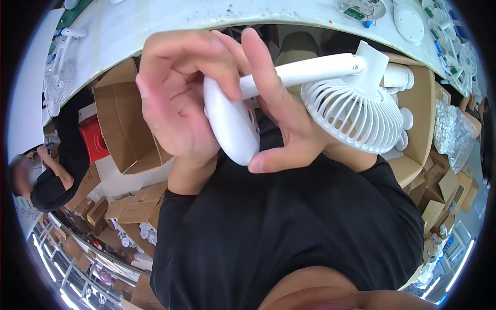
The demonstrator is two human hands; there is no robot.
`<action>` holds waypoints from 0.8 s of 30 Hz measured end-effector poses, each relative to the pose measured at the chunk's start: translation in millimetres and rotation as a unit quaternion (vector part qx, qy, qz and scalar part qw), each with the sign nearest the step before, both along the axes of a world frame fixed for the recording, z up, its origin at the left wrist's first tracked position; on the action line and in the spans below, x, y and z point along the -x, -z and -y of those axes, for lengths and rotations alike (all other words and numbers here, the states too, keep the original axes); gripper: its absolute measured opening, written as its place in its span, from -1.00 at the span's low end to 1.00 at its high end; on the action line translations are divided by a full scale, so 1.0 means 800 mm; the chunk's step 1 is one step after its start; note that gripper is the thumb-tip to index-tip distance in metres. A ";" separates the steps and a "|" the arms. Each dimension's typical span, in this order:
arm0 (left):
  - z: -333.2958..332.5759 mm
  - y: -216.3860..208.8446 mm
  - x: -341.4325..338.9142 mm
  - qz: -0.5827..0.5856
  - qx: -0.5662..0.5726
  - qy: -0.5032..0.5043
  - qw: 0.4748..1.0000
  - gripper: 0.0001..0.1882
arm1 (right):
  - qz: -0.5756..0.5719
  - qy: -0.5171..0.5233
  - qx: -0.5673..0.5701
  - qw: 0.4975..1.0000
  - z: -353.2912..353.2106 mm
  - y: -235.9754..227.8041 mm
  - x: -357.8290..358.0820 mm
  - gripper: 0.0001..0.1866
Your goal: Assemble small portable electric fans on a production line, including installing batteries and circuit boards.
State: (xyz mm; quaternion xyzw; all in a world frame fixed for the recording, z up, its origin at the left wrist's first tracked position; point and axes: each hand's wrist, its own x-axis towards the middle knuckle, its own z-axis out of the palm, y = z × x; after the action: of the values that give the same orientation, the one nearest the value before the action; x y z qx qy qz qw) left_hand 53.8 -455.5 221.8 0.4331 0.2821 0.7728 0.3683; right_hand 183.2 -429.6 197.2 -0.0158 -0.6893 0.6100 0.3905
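Note:
Held up in front of my chest is a white small fan point(320, 70), lying on its side. Its rounded base point(230, 121) points left and its slatted cage point(356, 116) hangs at the right, joined by a straight stem. My left hand point(178, 95) curls round the base from the left, with fingertips where the stem meets it. On the other side my right hand point(289, 126) holds the base too, thumb at its lower end and a finger raised across the stem. The base's underside shows only edge-on.
A white worktable point(191, 18) runs along the far side, with fans on its left and fan parts on its right. An open carton point(421, 113) holding white parts stands at the right; another carton point(119, 124) is at the left. A co-worker point(54, 178) is at far left.

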 end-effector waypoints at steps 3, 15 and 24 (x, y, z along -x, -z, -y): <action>0.003 0.003 0.014 -0.039 -0.031 0.027 0.998 -0.42 | -0.002 -0.005 0.008 1.000 0.006 0.002 0.005 0.01; -0.089 0.010 0.009 -0.017 0.034 -0.117 0.992 -0.66 | 0.217 0.097 -0.083 0.968 -0.074 -0.040 -0.011 -0.16; -0.115 0.027 0.059 -0.013 0.145 -0.120 0.982 -0.89 | 0.299 0.403 -0.204 0.841 -0.294 -0.018 0.020 -0.58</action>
State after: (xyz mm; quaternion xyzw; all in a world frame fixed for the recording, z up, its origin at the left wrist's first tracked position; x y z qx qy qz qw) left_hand 7.0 -363.5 199.9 0.3481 0.4458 0.7568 0.3277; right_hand 167.3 -194.7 211.6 -0.3941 -0.8140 0.2101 0.3715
